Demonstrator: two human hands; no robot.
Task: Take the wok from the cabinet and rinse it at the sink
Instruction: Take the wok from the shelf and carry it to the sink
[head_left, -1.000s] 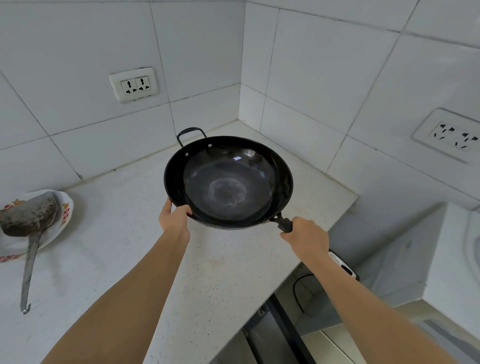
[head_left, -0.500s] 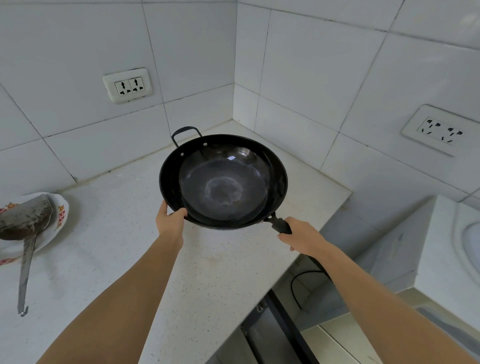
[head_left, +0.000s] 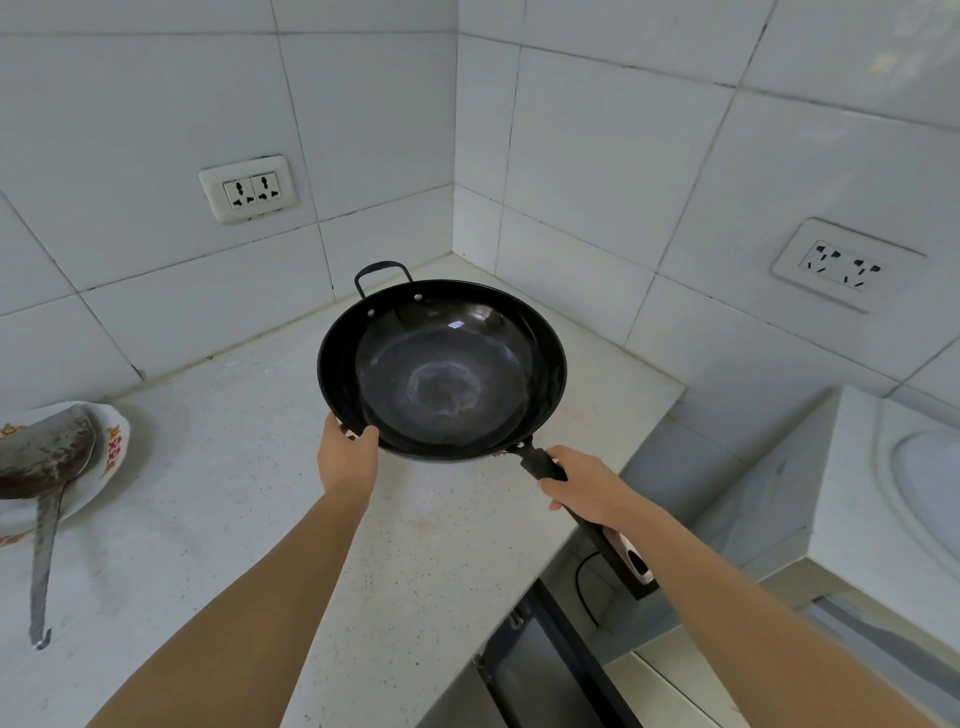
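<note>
1. Risk lay in the left grip: the left hand (head_left: 347, 457) held only the near-left rim of the wok (head_left: 441, 370), thumb over the edge and fingers hidden beneath, so a tilt could likely have slid the rim free and swung the pan down on its handle (head_left: 540, 464).
2. Swinging it toward a sink, not identifiable here, could have knocked the small loop handle (head_left: 383, 274) against the tiled wall (head_left: 597, 171) close behind it.
3. The right hand (head_left: 589, 491) was wrapped around the handle just behind the bowl, fingers curled tight.
4. The wok hung roughly level above the counter (head_left: 208, 519), between the 2 hands, apparently clear of the surface.
5. A plate (head_left: 111, 441) with a spatula (head_left: 44, 462) sat well apart at left.
</note>
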